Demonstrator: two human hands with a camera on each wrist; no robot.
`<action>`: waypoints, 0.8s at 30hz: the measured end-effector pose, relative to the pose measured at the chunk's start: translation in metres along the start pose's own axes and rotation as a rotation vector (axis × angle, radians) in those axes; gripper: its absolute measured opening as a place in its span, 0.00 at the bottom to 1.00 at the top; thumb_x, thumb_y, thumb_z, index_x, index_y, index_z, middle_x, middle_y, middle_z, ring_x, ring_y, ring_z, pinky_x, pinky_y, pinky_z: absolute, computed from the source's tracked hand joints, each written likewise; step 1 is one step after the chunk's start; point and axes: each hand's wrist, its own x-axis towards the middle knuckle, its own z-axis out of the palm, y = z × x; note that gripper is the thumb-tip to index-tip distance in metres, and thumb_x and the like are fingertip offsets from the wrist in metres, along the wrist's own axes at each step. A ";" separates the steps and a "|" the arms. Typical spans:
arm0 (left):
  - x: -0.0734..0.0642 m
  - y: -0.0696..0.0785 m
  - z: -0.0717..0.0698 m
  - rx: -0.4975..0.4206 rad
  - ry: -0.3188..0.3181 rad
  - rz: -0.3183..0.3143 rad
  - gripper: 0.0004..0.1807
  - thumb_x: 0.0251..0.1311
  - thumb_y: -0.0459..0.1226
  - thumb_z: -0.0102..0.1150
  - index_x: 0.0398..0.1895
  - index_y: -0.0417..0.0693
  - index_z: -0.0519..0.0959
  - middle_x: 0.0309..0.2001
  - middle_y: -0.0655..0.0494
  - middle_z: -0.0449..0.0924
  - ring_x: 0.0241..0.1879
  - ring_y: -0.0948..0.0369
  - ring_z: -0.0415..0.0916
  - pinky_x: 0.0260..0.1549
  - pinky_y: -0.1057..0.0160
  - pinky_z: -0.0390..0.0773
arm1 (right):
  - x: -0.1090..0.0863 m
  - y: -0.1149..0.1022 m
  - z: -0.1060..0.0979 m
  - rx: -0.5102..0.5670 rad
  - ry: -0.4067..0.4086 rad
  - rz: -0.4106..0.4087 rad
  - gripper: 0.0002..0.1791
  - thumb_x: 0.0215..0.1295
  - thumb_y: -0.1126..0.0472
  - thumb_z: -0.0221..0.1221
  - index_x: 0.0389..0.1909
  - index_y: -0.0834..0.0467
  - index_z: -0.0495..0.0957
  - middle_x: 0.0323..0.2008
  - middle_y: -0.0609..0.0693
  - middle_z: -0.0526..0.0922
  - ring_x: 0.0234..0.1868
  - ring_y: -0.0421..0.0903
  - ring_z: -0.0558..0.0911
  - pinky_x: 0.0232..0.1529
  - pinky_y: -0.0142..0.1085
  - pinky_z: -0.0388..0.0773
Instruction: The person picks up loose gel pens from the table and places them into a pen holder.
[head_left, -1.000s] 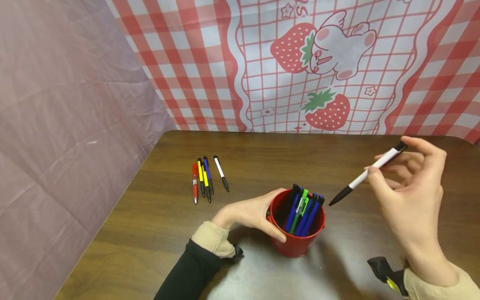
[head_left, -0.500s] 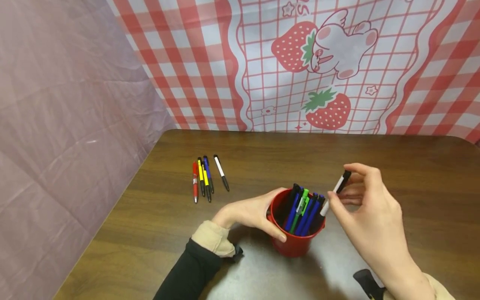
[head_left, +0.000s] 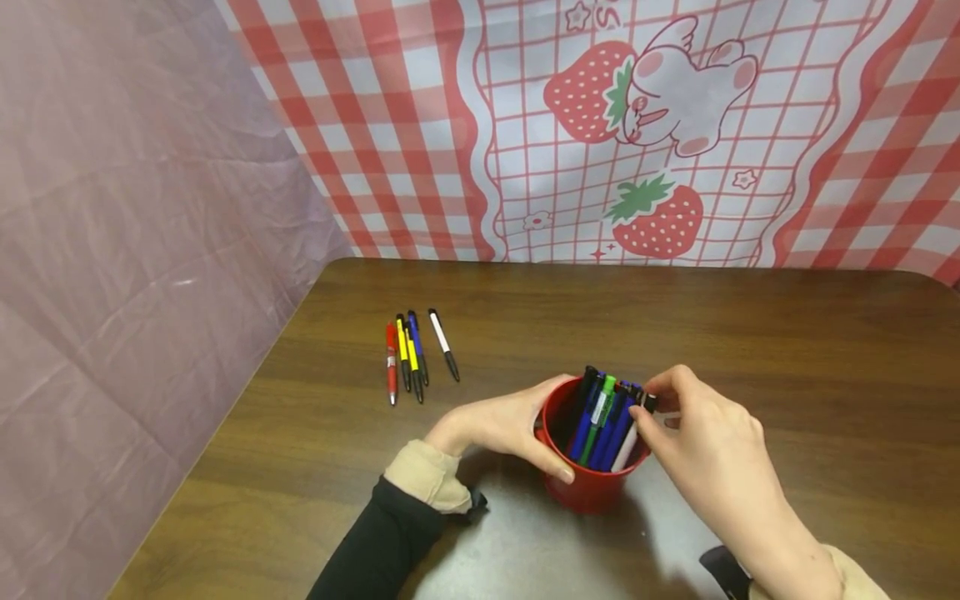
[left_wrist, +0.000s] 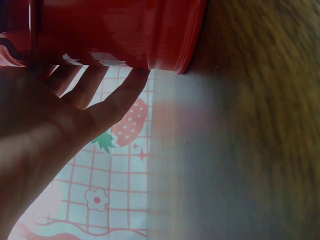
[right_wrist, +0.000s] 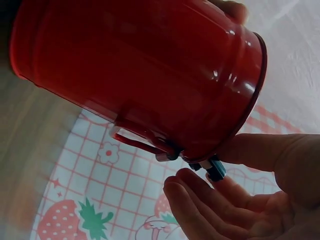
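Note:
My left hand [head_left: 510, 425] grips the side of a small red metal bucket [head_left: 587, 493], thumb near its front rim. In the left wrist view, fingers reach along the bucket's wall [left_wrist: 110, 35]. Blue pens [head_left: 617, 433] and a green pen [head_left: 602, 410] stand in it, leaning toward the back. At its right side, my right hand [head_left: 712, 446] pinches the black top end of a white pen [head_left: 626, 448], whose lower part is down inside the bucket. The right wrist view shows that black end [right_wrist: 216, 169] sticking out past the rim between thumb and fingers.
Left of the bucket on the brown wooden table [head_left: 300, 467] lie a red pen [head_left: 392, 367], two yellow pens [head_left: 403, 354], a blue pen [head_left: 417, 342] and another white pen [head_left: 444, 346]. A checked strawberry cloth [head_left: 525, 192] hangs behind, a pink curtain [head_left: 165, 250] at left.
My right hand has moved left and down to the bucket, and the white pen it holds has gone from the air into the bucket. My left hand has stayed on the bucket.

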 end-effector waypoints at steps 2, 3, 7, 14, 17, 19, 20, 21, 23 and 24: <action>0.000 0.000 0.000 0.005 -0.001 -0.008 0.46 0.38 0.34 0.73 0.62 0.49 0.56 0.56 0.58 0.65 0.54 0.69 0.64 0.55 0.70 0.66 | 0.000 0.001 0.000 0.000 -0.009 0.005 0.15 0.47 0.63 0.67 0.35 0.61 0.74 0.27 0.58 0.83 0.27 0.53 0.82 0.28 0.56 0.72; -0.001 0.000 0.000 0.005 -0.002 -0.011 0.46 0.38 0.35 0.73 0.62 0.49 0.56 0.56 0.58 0.65 0.54 0.69 0.64 0.55 0.70 0.66 | 0.000 0.001 0.001 -0.001 -0.005 0.003 0.15 0.47 0.63 0.67 0.35 0.61 0.74 0.27 0.57 0.83 0.27 0.53 0.82 0.28 0.55 0.72; -0.001 0.000 0.000 0.002 -0.008 -0.019 0.46 0.39 0.35 0.73 0.62 0.50 0.56 0.56 0.58 0.64 0.54 0.68 0.64 0.55 0.70 0.67 | -0.001 0.002 0.001 0.035 -0.021 0.006 0.17 0.49 0.59 0.67 0.38 0.60 0.73 0.28 0.55 0.83 0.27 0.51 0.83 0.29 0.54 0.72; -0.003 0.001 0.000 -0.036 -0.008 -0.042 0.46 0.40 0.34 0.72 0.62 0.52 0.54 0.56 0.59 0.64 0.54 0.69 0.64 0.55 0.70 0.66 | -0.003 0.021 0.004 0.342 -0.254 -0.026 0.46 0.48 0.52 0.68 0.63 0.58 0.52 0.51 0.59 0.72 0.47 0.57 0.78 0.44 0.43 0.77; -0.005 0.002 0.000 -0.049 -0.001 -0.079 0.46 0.41 0.33 0.71 0.60 0.52 0.51 0.56 0.59 0.64 0.55 0.69 0.63 0.56 0.70 0.64 | -0.004 0.037 0.014 0.524 -0.364 -0.132 0.58 0.41 0.62 0.72 0.68 0.53 0.43 0.59 0.61 0.63 0.58 0.46 0.69 0.51 0.28 0.72; -0.006 0.002 0.000 -0.031 0.010 -0.106 0.45 0.40 0.34 0.72 0.58 0.52 0.51 0.56 0.60 0.62 0.56 0.69 0.61 0.56 0.71 0.63 | -0.006 0.044 0.020 0.604 -0.423 -0.162 0.62 0.38 0.64 0.73 0.69 0.49 0.40 0.62 0.60 0.59 0.59 0.36 0.66 0.52 0.20 0.66; -0.007 0.003 0.001 -0.005 0.017 -0.116 0.44 0.40 0.35 0.72 0.57 0.52 0.51 0.56 0.60 0.61 0.56 0.69 0.61 0.56 0.71 0.63 | -0.007 0.047 0.023 0.623 -0.440 -0.163 0.62 0.37 0.64 0.73 0.69 0.47 0.40 0.62 0.59 0.59 0.58 0.31 0.66 0.51 0.17 0.64; -0.007 0.003 0.001 0.025 0.021 -0.123 0.44 0.40 0.37 0.72 0.56 0.52 0.52 0.56 0.60 0.59 0.56 0.69 0.60 0.56 0.72 0.62 | -0.009 0.048 0.025 0.631 -0.453 -0.148 0.62 0.38 0.63 0.73 0.69 0.45 0.40 0.61 0.58 0.61 0.56 0.28 0.66 0.51 0.18 0.65; -0.008 0.005 0.000 0.085 0.026 -0.132 0.43 0.40 0.39 0.73 0.56 0.51 0.53 0.55 0.59 0.56 0.56 0.68 0.58 0.56 0.72 0.62 | -0.011 0.049 0.028 0.603 -0.461 -0.111 0.60 0.39 0.58 0.73 0.69 0.43 0.42 0.60 0.54 0.63 0.53 0.30 0.69 0.50 0.23 0.69; -0.008 0.006 0.000 0.108 0.026 -0.137 0.43 0.40 0.40 0.73 0.56 0.52 0.54 0.54 0.59 0.55 0.55 0.68 0.57 0.55 0.72 0.62 | -0.013 0.049 0.029 0.578 -0.461 -0.091 0.59 0.39 0.56 0.73 0.68 0.42 0.44 0.59 0.52 0.65 0.51 0.32 0.71 0.49 0.27 0.71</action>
